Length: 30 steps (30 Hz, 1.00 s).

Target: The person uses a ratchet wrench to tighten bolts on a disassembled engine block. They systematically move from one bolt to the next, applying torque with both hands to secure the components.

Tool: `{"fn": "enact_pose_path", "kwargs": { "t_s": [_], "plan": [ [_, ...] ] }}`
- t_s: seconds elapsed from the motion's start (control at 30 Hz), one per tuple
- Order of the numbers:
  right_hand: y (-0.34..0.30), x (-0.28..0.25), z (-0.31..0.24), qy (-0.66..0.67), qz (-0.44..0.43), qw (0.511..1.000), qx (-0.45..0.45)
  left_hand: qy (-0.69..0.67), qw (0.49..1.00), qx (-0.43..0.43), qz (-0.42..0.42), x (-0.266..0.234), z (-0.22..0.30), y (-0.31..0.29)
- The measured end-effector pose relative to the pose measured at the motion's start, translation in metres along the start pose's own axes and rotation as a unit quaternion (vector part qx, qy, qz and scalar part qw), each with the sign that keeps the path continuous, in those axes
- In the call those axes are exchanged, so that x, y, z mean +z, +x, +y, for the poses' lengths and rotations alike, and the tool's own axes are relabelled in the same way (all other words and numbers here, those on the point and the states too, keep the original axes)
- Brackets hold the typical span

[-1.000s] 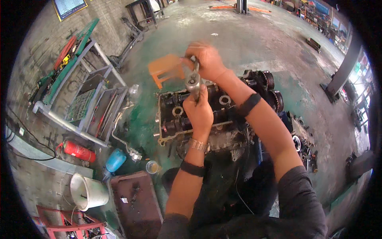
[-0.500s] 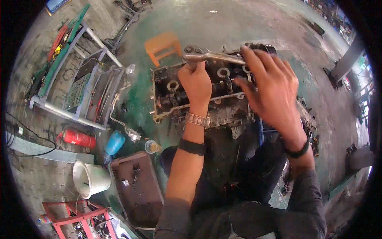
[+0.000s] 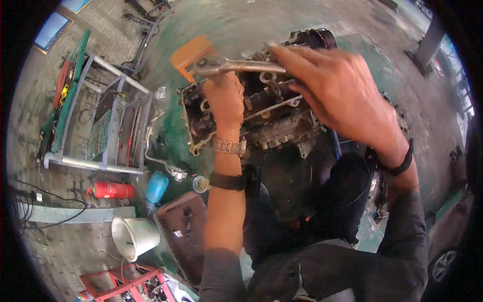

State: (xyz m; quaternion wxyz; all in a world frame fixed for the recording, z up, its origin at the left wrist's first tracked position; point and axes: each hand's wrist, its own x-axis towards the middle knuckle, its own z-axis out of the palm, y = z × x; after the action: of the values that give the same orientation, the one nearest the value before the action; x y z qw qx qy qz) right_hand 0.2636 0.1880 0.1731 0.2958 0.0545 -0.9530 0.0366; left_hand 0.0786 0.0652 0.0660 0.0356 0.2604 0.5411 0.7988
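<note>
A steel ratchet wrench (image 3: 241,65) lies level above the engine cylinder head (image 3: 261,103), its round head to the left. My left hand (image 3: 225,100) is closed just under the ratchet's head, fingers wrapped at its drive end; whatever shaft or socket is there is hidden by the fist. At the other end, my right hand (image 3: 337,90) has the handle between its fingers and thumb, slightly smeared by motion. Camshafts and round bores show in the open top of the cylinder head, between and below my hands.
An orange stool (image 3: 193,53) stands beyond the engine. On the left are a metal frame cart (image 3: 95,163), a red fire extinguisher (image 3: 113,190), a blue bottle (image 3: 157,186), a white bucket (image 3: 146,236), a brown tray (image 3: 176,216) and a red rack (image 3: 121,284). A small cup (image 3: 200,184) sits near the tray.
The view has shifted, so the engine and wrench appear further left. My right hand has come from beside the handle's end to around it. My left hand keeps its grip under the ratchet's head.
</note>
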Motion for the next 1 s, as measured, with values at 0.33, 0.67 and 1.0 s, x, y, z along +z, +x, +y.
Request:
{"fn": "enact_pose_path", "kwargs": {
  "t_s": [0.33, 0.67, 1.0],
  "plan": [
    [0.140, 0.067, 0.063, -0.213, -0.194, 0.956, 0.059, -0.012, 0.997, -0.080, -0.010, 0.000, 0.014, 0.000],
    [0.209, 0.180, 0.057, 0.050, 0.110, 0.991, -0.061, -0.024, 0.996, -0.086, -0.024, -0.006, 0.011, 0.004],
    [0.177, 0.157, 0.066, -0.014, 0.198, 0.980, 0.005, -0.051, 0.997, -0.065, 0.004, 0.001, 0.013, 0.000]
  ]
}}
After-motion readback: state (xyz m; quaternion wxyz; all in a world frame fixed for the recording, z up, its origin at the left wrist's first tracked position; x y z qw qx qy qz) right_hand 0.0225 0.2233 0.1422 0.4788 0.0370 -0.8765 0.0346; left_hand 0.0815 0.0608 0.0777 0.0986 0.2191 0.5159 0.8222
